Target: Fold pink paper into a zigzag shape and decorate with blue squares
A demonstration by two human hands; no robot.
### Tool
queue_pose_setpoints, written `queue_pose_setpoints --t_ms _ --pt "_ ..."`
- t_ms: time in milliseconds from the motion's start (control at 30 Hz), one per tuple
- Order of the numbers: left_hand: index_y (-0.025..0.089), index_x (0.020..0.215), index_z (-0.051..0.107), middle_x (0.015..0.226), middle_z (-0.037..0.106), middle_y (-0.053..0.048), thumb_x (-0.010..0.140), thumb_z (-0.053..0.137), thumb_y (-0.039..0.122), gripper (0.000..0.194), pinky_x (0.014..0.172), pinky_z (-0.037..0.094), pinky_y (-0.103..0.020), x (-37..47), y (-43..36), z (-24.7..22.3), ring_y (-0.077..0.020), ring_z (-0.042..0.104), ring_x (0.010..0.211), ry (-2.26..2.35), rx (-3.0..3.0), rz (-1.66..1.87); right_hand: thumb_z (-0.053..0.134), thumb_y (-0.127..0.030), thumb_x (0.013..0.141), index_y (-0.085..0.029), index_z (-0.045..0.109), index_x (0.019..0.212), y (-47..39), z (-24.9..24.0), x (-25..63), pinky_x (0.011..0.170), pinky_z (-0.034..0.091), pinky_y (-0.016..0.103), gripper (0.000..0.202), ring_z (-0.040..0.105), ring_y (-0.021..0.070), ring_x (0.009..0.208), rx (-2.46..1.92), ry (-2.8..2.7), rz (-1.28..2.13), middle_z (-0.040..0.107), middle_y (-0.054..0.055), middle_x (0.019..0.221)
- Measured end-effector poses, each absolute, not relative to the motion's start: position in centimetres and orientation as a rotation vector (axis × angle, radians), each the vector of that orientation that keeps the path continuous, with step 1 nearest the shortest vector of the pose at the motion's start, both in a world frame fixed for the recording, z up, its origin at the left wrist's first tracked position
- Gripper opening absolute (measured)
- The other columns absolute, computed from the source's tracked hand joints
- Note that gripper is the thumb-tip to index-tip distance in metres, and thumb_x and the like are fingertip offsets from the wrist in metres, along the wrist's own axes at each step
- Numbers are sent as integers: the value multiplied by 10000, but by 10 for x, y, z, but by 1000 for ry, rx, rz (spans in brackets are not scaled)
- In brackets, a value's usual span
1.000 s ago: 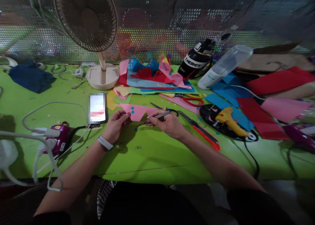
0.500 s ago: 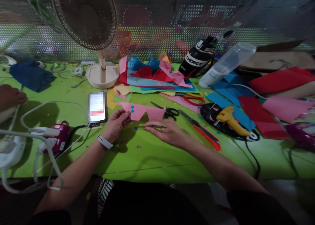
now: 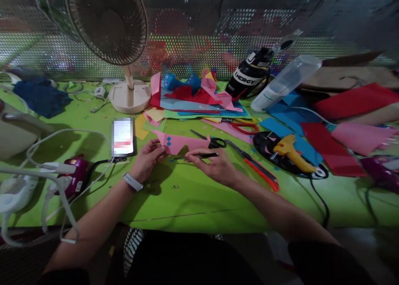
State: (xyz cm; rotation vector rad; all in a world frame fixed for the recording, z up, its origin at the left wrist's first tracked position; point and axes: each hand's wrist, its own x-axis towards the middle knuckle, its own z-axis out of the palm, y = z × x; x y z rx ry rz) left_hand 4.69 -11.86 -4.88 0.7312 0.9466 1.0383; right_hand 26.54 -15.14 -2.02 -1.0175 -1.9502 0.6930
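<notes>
Left hand (image 3: 146,158) pinches the pink paper (image 3: 179,143), right hand (image 3: 215,165) grips closed tweezers (image 3: 195,156); slight tremor risks misplacing or dropping the tiny blue piece (image 3: 171,160).

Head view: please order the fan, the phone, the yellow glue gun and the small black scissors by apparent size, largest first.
1. fan
2. yellow glue gun and phone: they look alike, so no ranking
3. small black scissors
</notes>
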Motion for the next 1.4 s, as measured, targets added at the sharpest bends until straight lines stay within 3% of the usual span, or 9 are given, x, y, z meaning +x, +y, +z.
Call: queue_pose_setpoints --t_ms 367,467,600,833,1067,1400 --pt "155 1116 563 914 708 -80 779 725 188 376 700 561 -291 48 -122 -36 -173 689 786 1132 956 889 621 -328 880 -240 742 869 -152 -11 266 643 598 337 150 712 200 728 -1068 -1730 640 753 38 841" --pt "156 1078 537 856 699 -76 788 725 273 365 568 541 -274 45 -123 -35 -176 684 662 1261 1126 869 628 -310 882 -222 737 882 -152 -12 267 617 599 310 140 715 185 699 -1054 -1722 647 753 37 838" --pt "171 1041 498 672 642 9 814 689 387 367 422 435 -218 41 -125 -34 -123 580 450 1404 1371 873 631 -314 886 -199 730 892 -151 -15 267 600 614 292 152 722 178 690 -1022 -1698 667 753 43 839" --pt "150 988 609 717 626 1 877 560 391 270 500 491 -219 45 -128 -31 -101 585 522 1175 1443 829 630 -302 889 -203 729 904 -150 -17 267 594 622 286 141 721 171 681 -997 -1713 622 754 40 828" --pt "152 890 598 680 605 13 884 562 350 202 510 478 -200 47 -130 -31 -88 577 526 1084 1451 772 604 -299 898 -217 736 881 -151 -17 265 606 605 271 157 717 170 723 -1008 -1747 567 756 40 841" --pt "142 930 594 655 628 11 880 573 327 193 526 504 -206 47 -130 -37 -94 600 524 1024 1416 780 626 -313 880 -224 739 865 -153 -18 264 652 602 288 145 714 176 729 -1046 -1734 602 754 30 822"
